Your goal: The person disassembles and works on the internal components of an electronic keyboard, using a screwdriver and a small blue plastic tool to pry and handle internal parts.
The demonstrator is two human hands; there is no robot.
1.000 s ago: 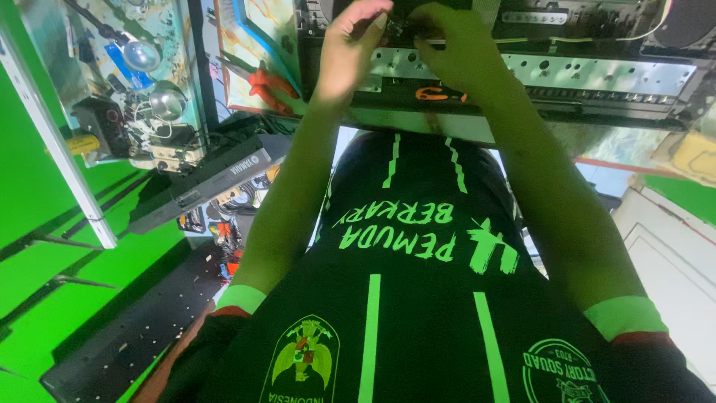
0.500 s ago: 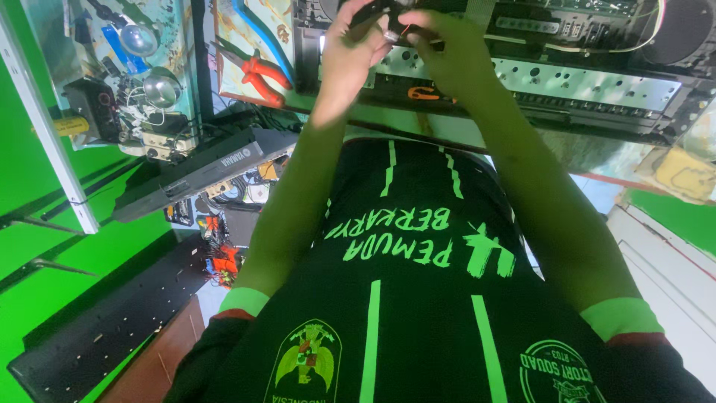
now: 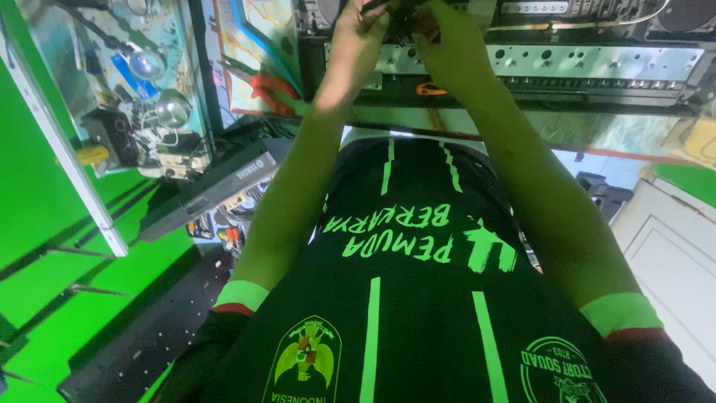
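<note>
Wiring, or some small dark part too blurred and too close to the frame edge to be named with certainty (image 3: 403,22), is pinched between both hands at the very top of the head view, just above the front edge of an opened metal chassis (image 3: 597,63). The left hand (image 3: 358,37) is closed with its fingertips curled onto the dark piece; the right hand (image 3: 447,41) is closed in the same way from the other side, so that the two hands are touching or nearly touching over it. How firmly either hand grips cannot be told, since the fingertips are partly cut off by the frame. The chassis is seen as a long perforated silver panel with a row of round holes, and a small orange-handled tool (image 3: 431,89) lies just below the hands on the dark shelf. As a judgement, the work appears to be in its middle: the casing stands open and unclosed, and the piece is held rather than seated. Further out, a black keyboard (image 3: 216,186) is seen tilted at the left, beside a cluttered board of loose electronic parts (image 3: 149,112), against a bright green wall (image 3: 45,194). A black shirt with green stripes (image 3: 418,298) fills the lower frame.
</note>
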